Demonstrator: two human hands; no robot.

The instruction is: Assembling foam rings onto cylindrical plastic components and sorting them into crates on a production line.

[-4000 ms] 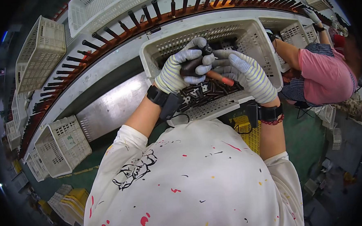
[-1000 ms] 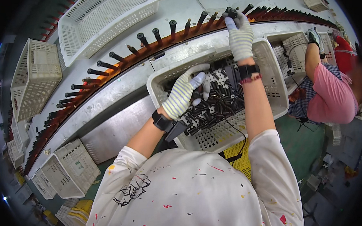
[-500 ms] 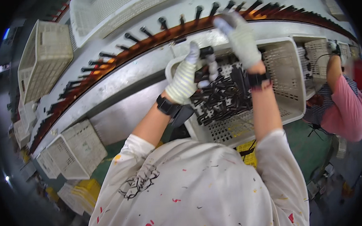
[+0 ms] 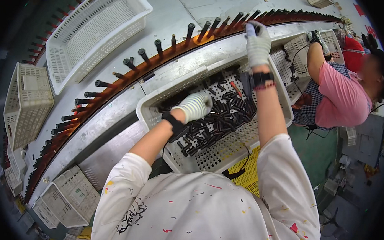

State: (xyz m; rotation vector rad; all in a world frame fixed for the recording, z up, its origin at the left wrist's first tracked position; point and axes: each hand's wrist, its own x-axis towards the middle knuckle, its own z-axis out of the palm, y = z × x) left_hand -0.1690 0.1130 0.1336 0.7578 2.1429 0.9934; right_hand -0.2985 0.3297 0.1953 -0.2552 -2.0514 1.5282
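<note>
My left hand (image 4: pixel 194 107), in a striped white glove, is down in a white perforated crate (image 4: pixel 190 163). Its fingers are curled in above a heap of short black cylindrical pieces (image 4: pixel 228 116); whatever they hold is hidden. One orange-red piece (image 4: pixel 236 88) lies among the black ones. Beyond the crate's far rim, my right hand (image 4: pixel 258 47) reaches up to a curved brown rail (image 4: pixel 167 58) lined with upright pegs, many carrying black cylindrical pieces. The right thumb and fingers close around a dark piece at the rail, partly covered by the glove.
A large white crate (image 4: pixel 96 36) stands on the metal table behind the rail. More crates (image 4: pixel 30 100) stand at left, others (image 4: pixel 70 198) below the table edge. At right, a person in a pink top (image 4: pixel 342 90) works beside another crate. A yellow crate (image 4: pixel 247 171) sits below mine.
My left hand has lowered into the crate; the black piece it held upright no longer shows. My right hand stays by the rail, its fingers drawn in. The whole view has shifted.
</note>
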